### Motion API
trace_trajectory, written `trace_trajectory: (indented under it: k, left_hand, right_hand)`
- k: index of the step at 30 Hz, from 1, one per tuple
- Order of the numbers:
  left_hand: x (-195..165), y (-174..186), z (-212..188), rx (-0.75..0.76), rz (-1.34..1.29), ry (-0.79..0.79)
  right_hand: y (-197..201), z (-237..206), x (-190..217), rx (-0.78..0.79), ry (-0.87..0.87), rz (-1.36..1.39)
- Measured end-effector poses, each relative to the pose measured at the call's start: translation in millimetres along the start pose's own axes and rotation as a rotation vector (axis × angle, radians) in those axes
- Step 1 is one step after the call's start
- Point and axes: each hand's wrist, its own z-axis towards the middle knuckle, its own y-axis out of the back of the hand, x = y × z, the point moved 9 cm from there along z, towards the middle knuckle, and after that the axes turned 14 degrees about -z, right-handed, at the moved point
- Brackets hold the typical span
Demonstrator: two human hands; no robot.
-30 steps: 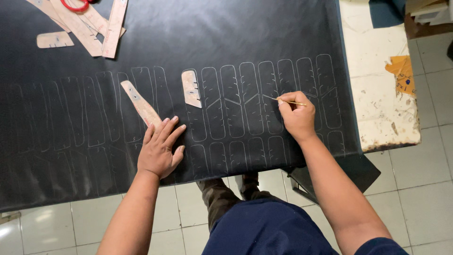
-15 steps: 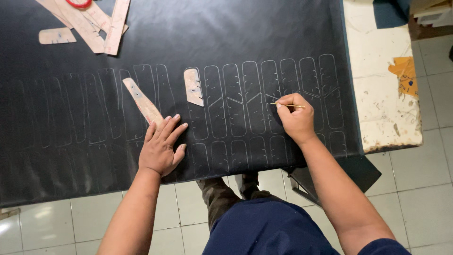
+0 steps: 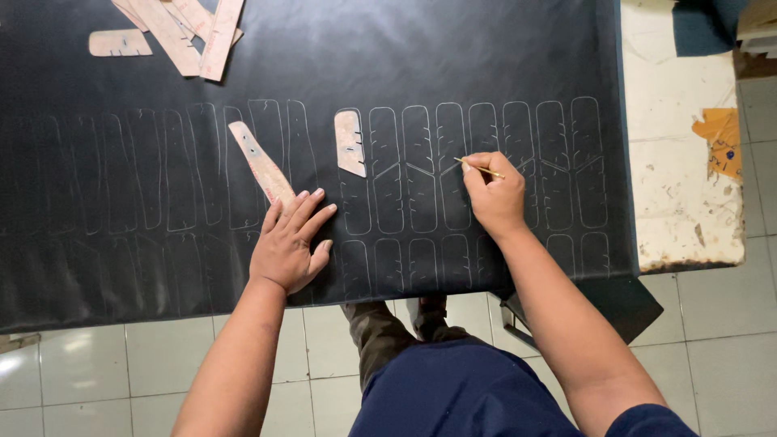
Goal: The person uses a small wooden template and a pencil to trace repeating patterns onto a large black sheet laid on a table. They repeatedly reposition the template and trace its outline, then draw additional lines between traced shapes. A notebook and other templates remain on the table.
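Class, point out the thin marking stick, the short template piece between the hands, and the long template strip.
Marking stick (image 3: 484,169), head view, mid-shaft.
Short template piece (image 3: 350,142), head view, centre.
Long template strip (image 3: 257,159), head view, middle.

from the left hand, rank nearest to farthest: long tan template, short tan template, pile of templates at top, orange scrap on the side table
1. long tan template: touches the left hand at its fingertips.
2. short tan template: up and to the right.
3. pile of templates: top edge of the black sheet.
4. orange scrap: far right, off the sheet.
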Motion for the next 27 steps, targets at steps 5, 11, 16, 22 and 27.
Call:
trace_trajectory:
  k: [5,11,16,22,27]
  left_hand:
    - [-0.4,-0.2,1.0,0.002,0.011,0.008]
    - [0.8,-2.1,1.2,0.013,0.006,0.011]
    - [0.0,-2.1,1.0,0.007,0.009,0.008]
    - [-1.4,-1.7,1.3,0.005,0.018,-0.002]
    - [-1.7,0.1,0.7,-0.004,0.000,-0.014]
  right_hand:
    - [2.4,-2.9,3.4,0.024,0.040,-0.026]
    - [5.1,-9.1,-1.9,0.017,0.016,0.050]
    - [5.7,-9.9,3.0,0.009,0.093,-0.030]
    - [3.6,-10.2,1.9,0.055,0.053,0.028]
    - [-15.6,-3.9,9.7,0.110,0.013,0.110]
